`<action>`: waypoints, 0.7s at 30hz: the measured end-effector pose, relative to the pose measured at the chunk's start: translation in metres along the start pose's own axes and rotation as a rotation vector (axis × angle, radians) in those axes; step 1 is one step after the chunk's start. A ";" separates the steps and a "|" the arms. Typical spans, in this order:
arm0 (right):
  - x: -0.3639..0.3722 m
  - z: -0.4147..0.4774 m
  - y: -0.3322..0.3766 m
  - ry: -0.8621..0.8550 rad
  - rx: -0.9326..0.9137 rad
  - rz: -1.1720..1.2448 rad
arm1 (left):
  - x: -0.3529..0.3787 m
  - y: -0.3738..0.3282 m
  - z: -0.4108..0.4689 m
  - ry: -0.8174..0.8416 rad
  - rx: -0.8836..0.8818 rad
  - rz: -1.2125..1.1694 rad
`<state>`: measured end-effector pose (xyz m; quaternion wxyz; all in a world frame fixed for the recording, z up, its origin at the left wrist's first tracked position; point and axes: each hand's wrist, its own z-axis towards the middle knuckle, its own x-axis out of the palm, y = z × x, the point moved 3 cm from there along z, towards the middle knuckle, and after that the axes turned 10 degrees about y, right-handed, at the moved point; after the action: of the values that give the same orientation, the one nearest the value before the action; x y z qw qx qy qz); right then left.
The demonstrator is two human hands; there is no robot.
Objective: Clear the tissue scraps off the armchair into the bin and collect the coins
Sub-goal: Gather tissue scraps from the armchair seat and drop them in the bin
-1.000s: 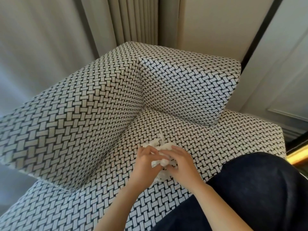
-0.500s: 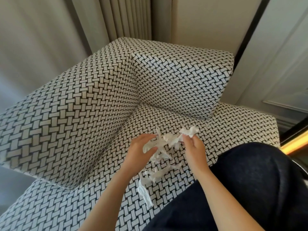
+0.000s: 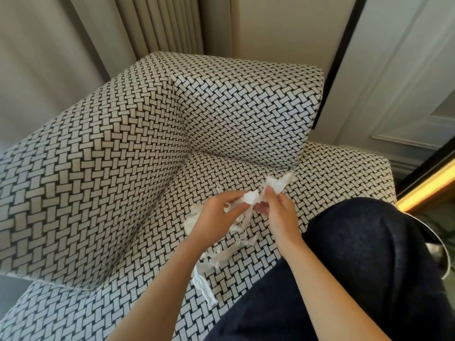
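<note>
As I look down, the armchair (image 3: 123,168) fills most of my view. Its black-and-white woven cover runs over two thick padded walls that meet in the far corner, and over the seat (image 3: 339,173) beneath them. Behind it hang pale curtains (image 3: 49,57), with a panelled wall (image 3: 406,82) to the right. My leg (image 3: 369,254), in dark cloth, lies across the near right part of the seat.

Both my hands are raised just above the middle of the seat, close together. My left hand (image 3: 216,215) has its thumb and fingers curled round a crumpled white tissue wad (image 3: 251,196). My right hand (image 3: 278,212) pinches the other end of the same wad, and a torn flap sticks up past its fingertips towards the far right edge of the seat.

More tissue scraps (image 3: 221,259) trail from the wad down to the seat near its front edge, between my forearms. The lowest is a long thin strip (image 3: 204,289) lying on the fabric beside my left forearm. Whether the hanging pieces are still joined to the wad I cannot tell.
</note>
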<state>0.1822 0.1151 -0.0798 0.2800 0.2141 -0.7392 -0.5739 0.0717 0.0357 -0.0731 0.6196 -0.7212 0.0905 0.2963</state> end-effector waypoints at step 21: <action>-0.146 -0.013 0.115 -0.271 -0.091 0.312 | 0.061 -0.140 0.121 0.318 -0.084 -0.620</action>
<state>0.3011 0.2276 0.0094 0.2729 0.0049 -0.7675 -0.5801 0.1526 0.1945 0.0047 0.6282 -0.7763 -0.0496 -0.0187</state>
